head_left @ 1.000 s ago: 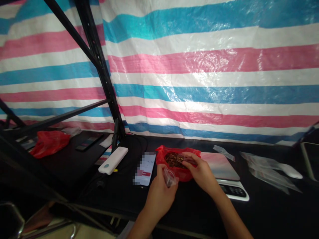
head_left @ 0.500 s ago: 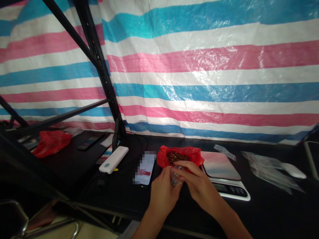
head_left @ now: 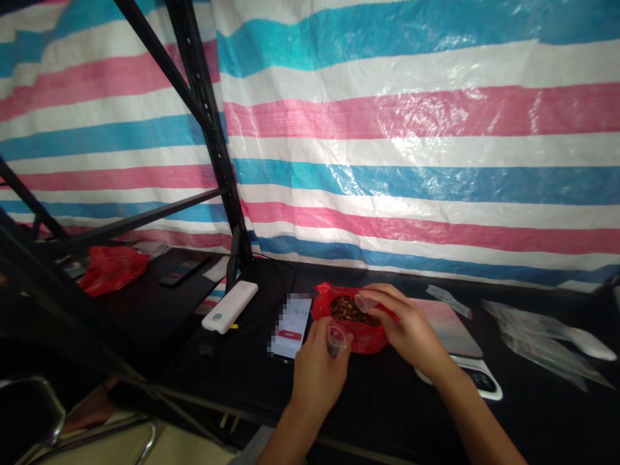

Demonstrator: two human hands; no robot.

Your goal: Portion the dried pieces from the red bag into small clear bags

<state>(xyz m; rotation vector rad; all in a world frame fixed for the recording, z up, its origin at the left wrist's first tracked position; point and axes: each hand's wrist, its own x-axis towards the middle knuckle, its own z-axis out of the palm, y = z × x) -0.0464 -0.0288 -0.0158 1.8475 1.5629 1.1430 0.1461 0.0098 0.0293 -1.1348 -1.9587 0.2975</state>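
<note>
My left hand [head_left: 317,371] is closed around a small clear plastic bag [head_left: 335,337], held upright near the table's front. My right hand [head_left: 407,326] hovers over an open red plastic bag [head_left: 368,336] filled with dark brown bits, its fingers pinching a small clear scoop or cup [head_left: 364,302] above the contents. The red bag sits on the black table [head_left: 378,400], between a phone [head_left: 290,326] on the left and a digital scale [head_left: 465,352] on the right.
A white power bank [head_left: 230,307] lies left of the phone by a black metal rack post [head_left: 213,142]. Another red bag [head_left: 112,268] and a second phone [head_left: 183,271] sit far left. Clear empty bags [head_left: 537,336] lie at the right. A striped tarp hangs behind.
My right hand has left the small clear bag and gone back up over the red bag, holding the little clear scoop. My left hand keeps the small bag; the camera shifted slightly.
</note>
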